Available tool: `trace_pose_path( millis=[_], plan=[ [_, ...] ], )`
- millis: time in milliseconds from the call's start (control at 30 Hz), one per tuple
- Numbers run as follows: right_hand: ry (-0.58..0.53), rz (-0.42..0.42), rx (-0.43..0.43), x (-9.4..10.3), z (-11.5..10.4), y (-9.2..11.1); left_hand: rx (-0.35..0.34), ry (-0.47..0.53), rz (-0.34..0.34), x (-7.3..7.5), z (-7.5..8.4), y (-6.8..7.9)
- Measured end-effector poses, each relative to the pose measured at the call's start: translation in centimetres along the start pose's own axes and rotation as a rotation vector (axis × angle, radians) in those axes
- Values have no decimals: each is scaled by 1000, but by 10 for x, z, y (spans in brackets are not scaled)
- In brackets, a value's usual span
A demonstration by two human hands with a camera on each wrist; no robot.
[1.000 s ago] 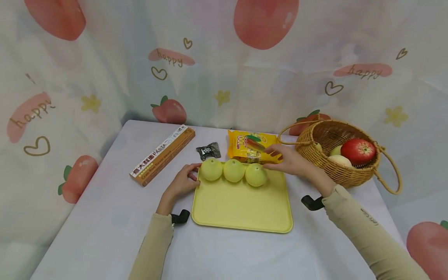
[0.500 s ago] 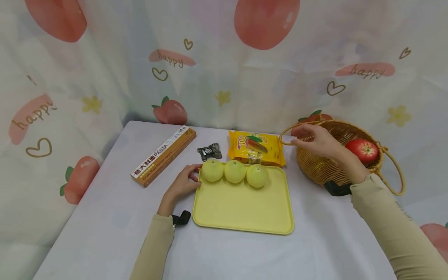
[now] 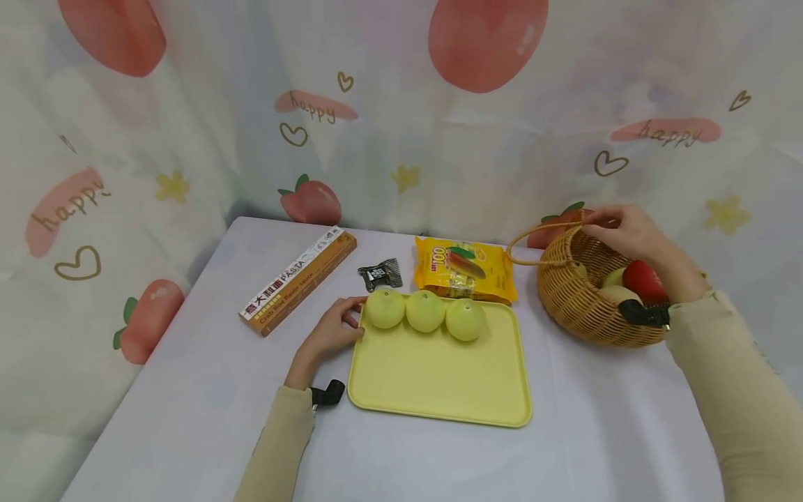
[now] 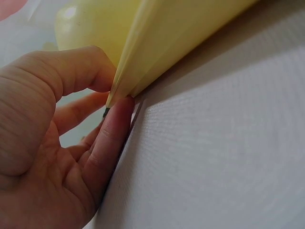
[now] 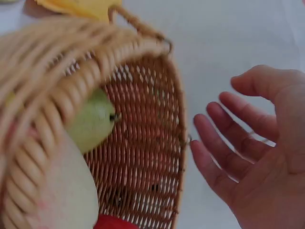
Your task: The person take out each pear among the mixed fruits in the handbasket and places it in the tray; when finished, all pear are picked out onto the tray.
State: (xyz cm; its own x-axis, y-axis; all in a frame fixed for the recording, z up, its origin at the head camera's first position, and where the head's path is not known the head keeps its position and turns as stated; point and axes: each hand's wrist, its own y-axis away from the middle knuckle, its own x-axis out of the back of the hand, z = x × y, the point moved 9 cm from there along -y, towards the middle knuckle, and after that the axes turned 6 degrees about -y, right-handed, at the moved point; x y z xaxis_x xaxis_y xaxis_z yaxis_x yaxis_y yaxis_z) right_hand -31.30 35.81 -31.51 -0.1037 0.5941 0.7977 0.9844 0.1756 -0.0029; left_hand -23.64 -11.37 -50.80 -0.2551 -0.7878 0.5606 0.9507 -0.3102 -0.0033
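Observation:
In the head view, my left hand (image 3: 329,329) is at the left rim of a yellow tray (image 3: 439,380). The left wrist view shows its thumb on the rim and a finger (image 4: 114,129) beneath, pinching the edge. Three round yellow-green fruits (image 3: 425,311) sit in a row along the tray's far side. Over the back of a wicker basket (image 3: 574,310) hovers my right hand (image 3: 643,240), holding nothing, fingers slightly bent and spread. Inside the basket are a green pear-like fruit (image 5: 93,119), a pale peach-like fruit (image 5: 66,186) and a red fruit (image 3: 645,282), partly hidden by the wrist.
Behind the tray lies a yellow snack bag (image 3: 465,268) with a mango picture, and a small black wrapped packet (image 3: 380,274) beside it. A long pasta box (image 3: 297,282) lies at the left. The basket's handle (image 3: 523,244) sticks out toward the bag.
My right hand has moved from the right-hand fruit on the tray, rightward across to the basket. The left hand stays at the tray rim. The head view has shifted slightly.

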Motion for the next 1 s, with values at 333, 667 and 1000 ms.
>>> trace_pose_path(
  millis=[333, 667, 1000],
  plan=[
    [114, -312, -38, -17, 33, -11, 12, -5, 8, -1, 0, 0],
    [-23, -619, -208, -57, 56, -4, 25, -16, 2, -3, 1, 0],
    [-161, -741, -223, -72, 56, -2, 19, -23, 11, 2, 0, 0]
  ],
)
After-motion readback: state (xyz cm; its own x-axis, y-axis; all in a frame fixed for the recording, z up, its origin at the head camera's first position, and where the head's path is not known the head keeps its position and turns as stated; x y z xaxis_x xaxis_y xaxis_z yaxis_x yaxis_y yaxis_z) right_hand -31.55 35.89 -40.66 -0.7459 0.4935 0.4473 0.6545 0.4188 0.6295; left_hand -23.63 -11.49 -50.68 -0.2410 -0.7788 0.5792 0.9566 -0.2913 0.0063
